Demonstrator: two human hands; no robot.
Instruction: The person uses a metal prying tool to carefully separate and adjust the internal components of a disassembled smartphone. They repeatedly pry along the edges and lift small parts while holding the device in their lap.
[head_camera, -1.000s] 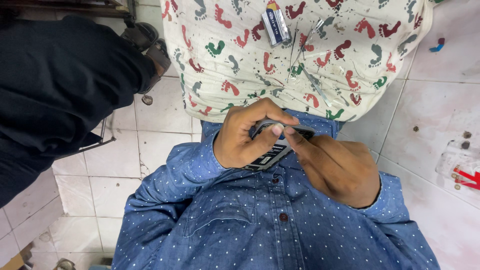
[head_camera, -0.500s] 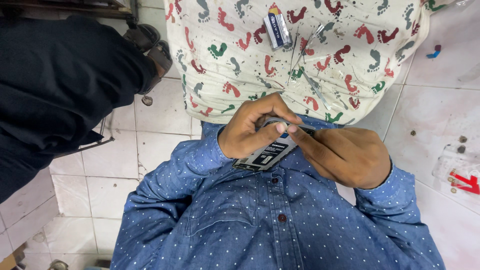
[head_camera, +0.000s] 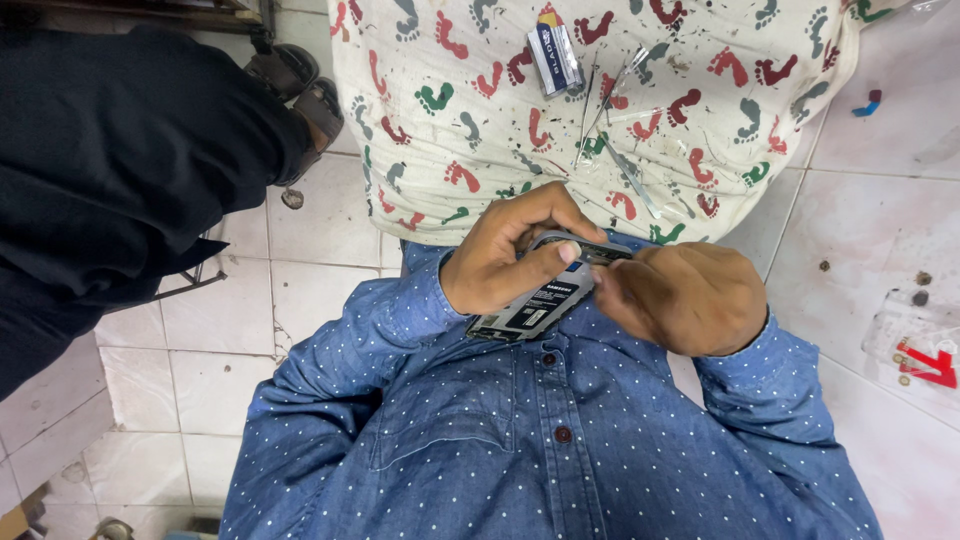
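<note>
An opened mobile phone (head_camera: 533, 308) with its back cover off and its dark battery showing is held over my lap, against my blue dotted shirt (head_camera: 500, 440). My left hand (head_camera: 500, 262) grips it from the left, fingers curled over the top edge and the thumb lying across the battery. My right hand (head_camera: 690, 298) is closed at the phone's upper right end, with its fingertips pinched on that edge. What the fingertips press on is hidden.
A cream cloth with coloured footprint marks (head_camera: 450, 110) lies ahead, bearing a small blade packet (head_camera: 553, 58) and thin metal tweezers (head_camera: 615, 130). A person in black (head_camera: 110, 170) with a sandalled foot (head_camera: 305, 100) is at the left. A clear bag (head_camera: 920, 340) lies on the white tiles at the right.
Both hands stay on the phone. My left thumb has slid further across the battery, and my right fingertips have shifted along the phone's top edge.
</note>
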